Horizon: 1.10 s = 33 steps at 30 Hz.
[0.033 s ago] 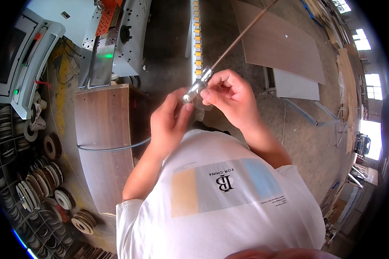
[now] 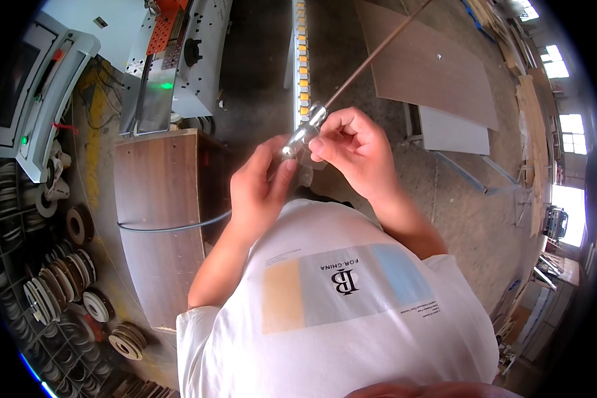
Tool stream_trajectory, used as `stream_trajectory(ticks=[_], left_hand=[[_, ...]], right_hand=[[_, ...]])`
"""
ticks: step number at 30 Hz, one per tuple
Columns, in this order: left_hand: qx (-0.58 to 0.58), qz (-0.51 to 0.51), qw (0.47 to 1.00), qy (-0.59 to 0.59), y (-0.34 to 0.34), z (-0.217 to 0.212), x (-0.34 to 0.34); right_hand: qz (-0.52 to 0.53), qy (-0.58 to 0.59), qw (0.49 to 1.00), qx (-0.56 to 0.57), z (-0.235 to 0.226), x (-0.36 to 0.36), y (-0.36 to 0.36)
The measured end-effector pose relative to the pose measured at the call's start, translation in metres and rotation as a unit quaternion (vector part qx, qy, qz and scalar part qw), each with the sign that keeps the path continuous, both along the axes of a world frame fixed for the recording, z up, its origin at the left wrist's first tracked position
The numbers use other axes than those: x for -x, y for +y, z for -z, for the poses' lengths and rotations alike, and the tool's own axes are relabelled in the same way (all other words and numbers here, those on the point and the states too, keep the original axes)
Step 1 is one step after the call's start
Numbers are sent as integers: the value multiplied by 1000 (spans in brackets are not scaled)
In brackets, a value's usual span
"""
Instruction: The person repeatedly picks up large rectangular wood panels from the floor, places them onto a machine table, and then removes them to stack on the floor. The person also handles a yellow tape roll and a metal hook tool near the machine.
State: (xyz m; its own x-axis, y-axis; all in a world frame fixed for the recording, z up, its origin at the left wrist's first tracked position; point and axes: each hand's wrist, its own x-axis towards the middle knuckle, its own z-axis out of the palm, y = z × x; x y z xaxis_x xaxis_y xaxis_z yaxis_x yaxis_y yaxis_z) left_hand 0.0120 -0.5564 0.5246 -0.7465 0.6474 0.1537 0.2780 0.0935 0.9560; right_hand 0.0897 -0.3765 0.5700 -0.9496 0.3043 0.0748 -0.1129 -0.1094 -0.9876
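In front of my chest I hold what looks like an air blow gun (image 2: pixel 301 135), with a shiny metal body and a long thin brown tube (image 2: pixel 378 50) slanting up and away to the right. My left hand (image 2: pixel 262 179) is closed round the near lower end of the body, thumb along its side. My right hand (image 2: pixel 358 149) is closed at the body's right side, thumb and fingertips pinched together against it. A thin dark hose (image 2: pixel 172 229) runs from the left toward my left wrist and passes out of sight behind it. The undersides of the grips are hidden.
A wood-grain cabinet (image 2: pixel 159 219) stands close on my left, below a white machine (image 2: pixel 199 60) and its control panel (image 2: pixel 46 93). A roller rail (image 2: pixel 303 60) stretches ahead. Brown boards (image 2: pixel 438 73) lie at the right. Rolls of edge banding (image 2: pixel 60 282) sit lower left.
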Motion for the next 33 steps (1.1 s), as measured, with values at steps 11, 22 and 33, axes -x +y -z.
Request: stream_trajectory(ticks=[11, 22, 33], left_hand=[[-98, 22, 981, -164, 1, 10, -8], [-90, -11, 986, -137, -3, 9, -20], [-204, 0, 948, -246, -9, 13, -17]], right_hand=[[-53, -6, 996, 71, 6, -19, 5], [-103, -25, 979, 172, 17, -24, 2], [-101, -46, 977, 184, 16, -25, -4]])
